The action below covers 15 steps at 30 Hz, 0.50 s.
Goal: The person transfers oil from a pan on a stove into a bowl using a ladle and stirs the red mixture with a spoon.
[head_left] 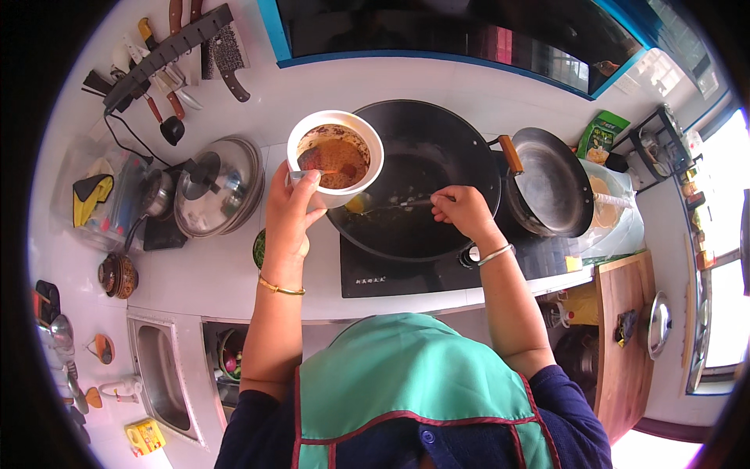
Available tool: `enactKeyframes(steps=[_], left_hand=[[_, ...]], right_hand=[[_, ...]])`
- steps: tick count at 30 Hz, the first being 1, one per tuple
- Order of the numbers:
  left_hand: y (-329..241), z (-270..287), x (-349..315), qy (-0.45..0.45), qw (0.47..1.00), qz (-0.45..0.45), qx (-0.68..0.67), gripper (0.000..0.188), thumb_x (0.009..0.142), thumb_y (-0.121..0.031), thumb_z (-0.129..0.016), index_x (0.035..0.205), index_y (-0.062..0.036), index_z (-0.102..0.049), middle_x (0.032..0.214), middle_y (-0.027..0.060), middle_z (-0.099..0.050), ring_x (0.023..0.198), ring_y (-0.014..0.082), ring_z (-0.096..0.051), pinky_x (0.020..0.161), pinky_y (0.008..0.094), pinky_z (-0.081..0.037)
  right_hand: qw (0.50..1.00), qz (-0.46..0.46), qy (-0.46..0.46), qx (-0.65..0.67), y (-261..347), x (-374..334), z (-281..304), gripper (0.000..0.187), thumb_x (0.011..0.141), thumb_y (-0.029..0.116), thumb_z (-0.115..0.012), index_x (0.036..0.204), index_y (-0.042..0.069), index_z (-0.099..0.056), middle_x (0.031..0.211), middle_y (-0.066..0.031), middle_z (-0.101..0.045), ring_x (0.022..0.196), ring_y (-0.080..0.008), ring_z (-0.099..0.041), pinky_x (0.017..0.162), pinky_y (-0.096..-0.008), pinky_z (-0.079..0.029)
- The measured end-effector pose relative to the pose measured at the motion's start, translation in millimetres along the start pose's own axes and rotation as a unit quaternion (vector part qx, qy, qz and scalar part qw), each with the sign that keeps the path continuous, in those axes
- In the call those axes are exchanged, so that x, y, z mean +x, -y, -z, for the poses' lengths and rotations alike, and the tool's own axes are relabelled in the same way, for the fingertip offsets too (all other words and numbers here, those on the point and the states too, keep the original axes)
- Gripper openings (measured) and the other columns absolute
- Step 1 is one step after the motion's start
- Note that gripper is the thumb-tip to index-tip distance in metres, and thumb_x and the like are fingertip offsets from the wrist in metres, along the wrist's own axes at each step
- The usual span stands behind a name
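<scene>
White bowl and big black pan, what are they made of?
The white bowl may be glazed ceramic: its rim looks smooth and glossy, though plastic is possible. The big black pan is probably metal, with a dark, softly shiny surface.

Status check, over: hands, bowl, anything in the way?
Left hand holding white bowl at wok's left side. Right hand gripping thin-handled utensil over wok. Bowl hides part of wok's rim.

And here's the wok mid-frame on the cooktop, bowl over its left rim, pan right, lid left, sink lower left!
</scene>
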<state>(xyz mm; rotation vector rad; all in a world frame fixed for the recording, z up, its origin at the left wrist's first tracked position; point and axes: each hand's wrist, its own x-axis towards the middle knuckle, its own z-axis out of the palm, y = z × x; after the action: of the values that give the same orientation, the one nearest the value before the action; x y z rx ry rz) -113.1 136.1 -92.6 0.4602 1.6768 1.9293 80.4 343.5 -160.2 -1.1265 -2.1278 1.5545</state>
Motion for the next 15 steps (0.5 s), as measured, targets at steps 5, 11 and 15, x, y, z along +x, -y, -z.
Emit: enactKeyframes(steps=[5,11,15], left_hand=[[-4,-1,2,0.024,1.0,-0.002,-0.001,0.061,0.084,-0.037,-0.067,0.134,-0.0101,-0.044,0.106,0.0057,-0.057,0.098,0.0159,-0.054,0.084,0.0442,-0.049],[6,-11,7,0.049,0.999,0.014,0.009,0.075,0.082,-0.041,-0.069,0.142,-0.0099,-0.036,0.124,0.0139,-0.054,0.115,0.0257,-0.053,0.086,0.0465,-0.049],[14,-26,8,0.059,0.998,0.035,0.011,0.086,0.08,-0.04,-0.073,0.145,-0.0046,-0.029,0.125,0.0156,-0.054,0.115,0.0266,-0.053,0.089,0.0481,-0.048]], right_hand=[[0.996,0.077,-0.052,-0.016,20,-9,15,0.02,0.085,0.015,-0.062,0.094,-0.002,-0.069,0.076,-0.0101,-0.069,0.066,-0.0156,-0.067,0.064,-0.0263,-0.052],[0.975,0.14,-0.157,-0.073,61,-19,61,0.021,0.085,0.017,-0.063,0.092,-0.001,-0.069,0.073,-0.0092,-0.068,0.064,-0.0155,-0.067,0.063,-0.0272,-0.051],[0.959,0.172,-0.206,-0.097,84,-31,92,0.023,0.086,0.02,-0.062,0.093,-0.001,-0.07,0.072,-0.0107,-0.069,0.067,-0.0164,-0.068,0.065,-0.0272,-0.052]])
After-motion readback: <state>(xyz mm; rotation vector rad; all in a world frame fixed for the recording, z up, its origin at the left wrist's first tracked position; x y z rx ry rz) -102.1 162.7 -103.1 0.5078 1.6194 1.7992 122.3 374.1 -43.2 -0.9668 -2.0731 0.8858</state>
